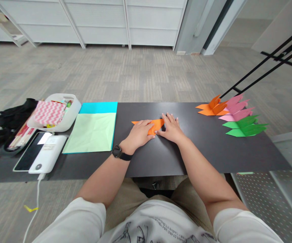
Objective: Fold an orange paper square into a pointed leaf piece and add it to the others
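Note:
A folded piece of orange paper (156, 126) lies flat on the dark table between my hands, with one narrow point showing past my left fingers. My left hand (141, 132) rests over its left part, fingers stretched out and pressing down on it. On the other side, my right hand (171, 128) lies on the paper's right end with its fingers spread and the thumb touching the lower edge. Part of the paper is hidden under both hands.
Orange (213, 107), pink (237, 108) and green (245, 126) folded paper pieces stand at the right. Left of my hands lies a stack of pale green sheets (92, 131) over blue. Further left are a white basket (71, 118), a phone (30, 155) and a white power bank (48, 153) with a cable.

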The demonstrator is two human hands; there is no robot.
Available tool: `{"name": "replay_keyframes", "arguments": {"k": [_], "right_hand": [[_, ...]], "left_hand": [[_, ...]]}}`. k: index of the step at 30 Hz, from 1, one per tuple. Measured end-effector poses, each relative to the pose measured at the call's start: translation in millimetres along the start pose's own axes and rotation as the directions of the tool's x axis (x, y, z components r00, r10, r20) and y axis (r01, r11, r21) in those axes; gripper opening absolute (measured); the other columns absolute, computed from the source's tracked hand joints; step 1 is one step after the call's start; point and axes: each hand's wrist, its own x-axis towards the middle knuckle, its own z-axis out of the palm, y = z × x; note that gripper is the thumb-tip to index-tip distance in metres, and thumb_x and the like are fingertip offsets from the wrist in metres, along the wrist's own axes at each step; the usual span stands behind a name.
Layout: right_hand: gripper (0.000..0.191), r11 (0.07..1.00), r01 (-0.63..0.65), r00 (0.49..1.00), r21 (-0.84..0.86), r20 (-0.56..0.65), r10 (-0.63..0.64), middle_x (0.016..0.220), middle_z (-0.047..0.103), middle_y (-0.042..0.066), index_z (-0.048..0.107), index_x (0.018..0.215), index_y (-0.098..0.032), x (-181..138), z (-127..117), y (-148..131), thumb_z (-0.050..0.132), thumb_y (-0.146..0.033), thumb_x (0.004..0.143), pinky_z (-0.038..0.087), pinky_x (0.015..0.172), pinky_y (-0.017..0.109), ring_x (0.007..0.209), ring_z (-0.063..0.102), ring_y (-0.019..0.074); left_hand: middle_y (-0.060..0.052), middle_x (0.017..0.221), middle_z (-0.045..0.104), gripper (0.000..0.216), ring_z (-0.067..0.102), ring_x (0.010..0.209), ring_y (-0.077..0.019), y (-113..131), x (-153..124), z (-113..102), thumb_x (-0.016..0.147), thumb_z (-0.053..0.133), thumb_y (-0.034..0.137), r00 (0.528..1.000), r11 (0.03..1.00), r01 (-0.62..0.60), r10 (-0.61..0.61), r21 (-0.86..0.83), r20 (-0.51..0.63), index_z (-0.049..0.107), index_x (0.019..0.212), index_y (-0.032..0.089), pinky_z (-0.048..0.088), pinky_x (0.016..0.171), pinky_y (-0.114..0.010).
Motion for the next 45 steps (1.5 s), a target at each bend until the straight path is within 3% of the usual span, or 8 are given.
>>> {"name": "replay_keyframes", "arguments": {"k": [7,19,26,30,32,36,41,45], "right_hand": [[0.115,0.996,-0.093,0.992,-0.003,-0.081,0.092,0.181,0.025,0.021,0.022,0.176,-0.019,10,-3,23,0.074,-0.068,0.086,0.009,0.134,0.067,0.169,0.015,0.0421],[0.097,0.974,-0.209,0.954,0.082,-0.201,0.222,0.179,0.029,0.023,0.029,0.171,-0.013,29,4,37,0.064,-0.056,0.091,0.016,0.134,0.065,0.168,0.02,0.0411],[0.089,0.965,-0.232,0.927,0.122,-0.273,0.257,0.174,0.038,0.024,0.037,0.167,-0.008,33,6,38,0.064,-0.049,0.093,0.024,0.133,0.059,0.164,0.031,0.0391],[0.069,0.963,-0.235,0.889,0.132,-0.371,0.268,0.163,0.053,0.022,0.048,0.16,-0.012,32,1,40,0.055,-0.037,0.096,0.034,0.127,0.058,0.153,0.047,0.0367],[0.058,0.968,-0.202,0.884,0.147,-0.398,0.245,0.154,0.062,0.02,0.058,0.153,-0.015,29,-4,41,0.051,-0.032,0.098,0.039,0.124,0.055,0.146,0.053,0.0347],[0.033,0.988,-0.053,0.932,0.146,-0.349,0.101,0.145,0.067,0.015,0.078,0.12,-0.023,20,-9,35,0.055,-0.036,0.099,0.04,0.124,0.054,0.14,0.058,0.032],[0.016,0.986,0.077,0.966,0.145,-0.254,-0.038,0.145,0.065,0.011,0.078,0.101,-0.028,13,-5,24,0.071,-0.039,0.093,0.023,0.129,0.071,0.143,0.056,0.0339],[0.008,0.971,0.14,0.971,0.194,-0.22,-0.096,0.141,0.066,0.011,0.076,0.091,-0.026,13,-4,25,0.072,-0.033,0.091,0.025,0.128,0.073,0.143,0.057,0.0332]], "left_hand": [[-0.015,0.164,0.055,0.057,0.05,0.152,-0.0334,-2,1,2,0.097,0.076,0.039,1.0,1.0,-0.019,0.019,0.008,0.011,0.064,0.149,0.019,0.036,0.131,-0.047],[-0.016,0.165,0.054,0.059,0.05,0.152,-0.0337,-1,1,2,0.097,0.076,0.039,1.0,1.0,-0.021,0.021,0.015,0.019,0.063,0.15,0.019,0.036,0.132,-0.048],[-0.016,0.165,0.055,0.059,0.05,0.152,-0.034,-1,2,1,0.097,0.076,0.039,1.0,1.0,-0.026,0.026,0.011,0.012,0.064,0.15,0.018,0.035,0.132,-0.048],[-0.016,0.165,0.055,0.059,0.05,0.154,-0.0333,-2,2,1,0.097,0.076,0.039,0.999,1.0,-0.028,0.027,0.01,0.024,0.064,0.15,0.017,0.035,0.132,-0.046],[-0.017,0.167,0.052,0.056,0.047,0.156,-0.0339,-1,3,2,0.1,0.073,0.042,0.999,1.0,-0.024,0.024,0.005,0.027,0.064,0.15,0.017,0.033,0.133,-0.049],[-0.019,0.173,0.044,0.055,0.043,0.16,-0.0381,2,4,3,0.103,0.068,0.051,1.0,1.0,0.013,-0.013,-0.001,0.026,0.067,0.145,0.016,0.025,0.135,-0.061],[-0.021,0.176,0.037,0.052,0.038,0.162,-0.0399,3,6,5,0.099,0.074,0.05,0.998,0.998,0.053,-0.052,0.031,-0.036,0.072,0.139,0.016,0.026,0.135,-0.061],[-0.017,0.177,0.036,0.051,0.037,0.161,-0.0418,-1,7,7,0.097,0.076,0.052,0.988,0.992,0.109,-0.102,0.061,-0.116,0.076,0.137,0.021,0.024,0.135,-0.062]]}}
